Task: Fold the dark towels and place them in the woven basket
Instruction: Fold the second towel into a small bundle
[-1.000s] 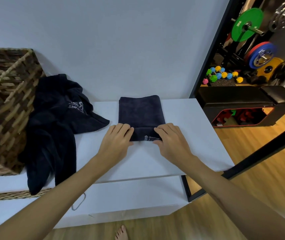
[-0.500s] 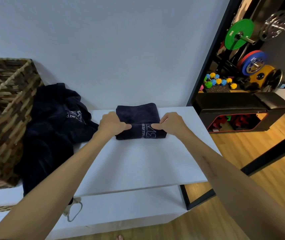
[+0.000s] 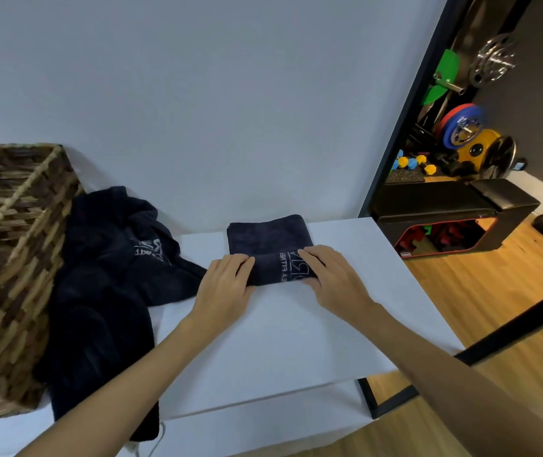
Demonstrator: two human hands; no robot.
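Observation:
A dark navy towel (image 3: 268, 237) with white lettering lies folded at the far side of the white table (image 3: 296, 331). Its near part is turned over into a thick fold. My left hand (image 3: 227, 285) grips the fold's left end, fingers over the top. At the fold's right end my right hand (image 3: 332, 275) holds it the same way, thumb underneath. A heap of unfolded dark towels (image 3: 105, 275) lies at the left, draped over the table edge. The woven basket (image 3: 13, 258) stands at the far left, beside the heap.
A pale wall rises right behind the table. To the right, a black frame (image 3: 395, 133) borders a gym area with a black bench (image 3: 454, 206), weight plates (image 3: 461, 127) and coloured dumbbells. Wooden floor lies below and to the right.
Both hands lifted the towel's near edge and carried it away from me, folding the towel over itself. It now lies shorter and thicker, lettering on top of the fold.

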